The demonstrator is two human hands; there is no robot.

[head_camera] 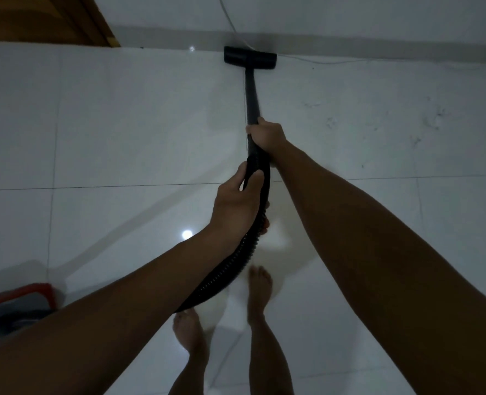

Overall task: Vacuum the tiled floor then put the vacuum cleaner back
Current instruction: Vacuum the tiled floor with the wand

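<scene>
A black floor nozzle [250, 58] rests on the white tiled floor [122, 124], pressed against the base of the far wall. Its dark wand [251, 95] runs back toward me. My right hand [266, 135] is closed around the wand's near end. Just behind it, my left hand [240, 203] grips the black ribbed hose [224, 272], which curves down and left under my left forearm. The red and grey vacuum body [16, 306] sits at the lower left, partly hidden by my arm.
A thin white cord [321, 61] hangs down the wall and trails right along the skirting. A wooden door frame [87, 21] stands at the top left. My bare feet [260, 289] are on the tiles below the hose. Dust marks [435, 121] speckle the tiles at right.
</scene>
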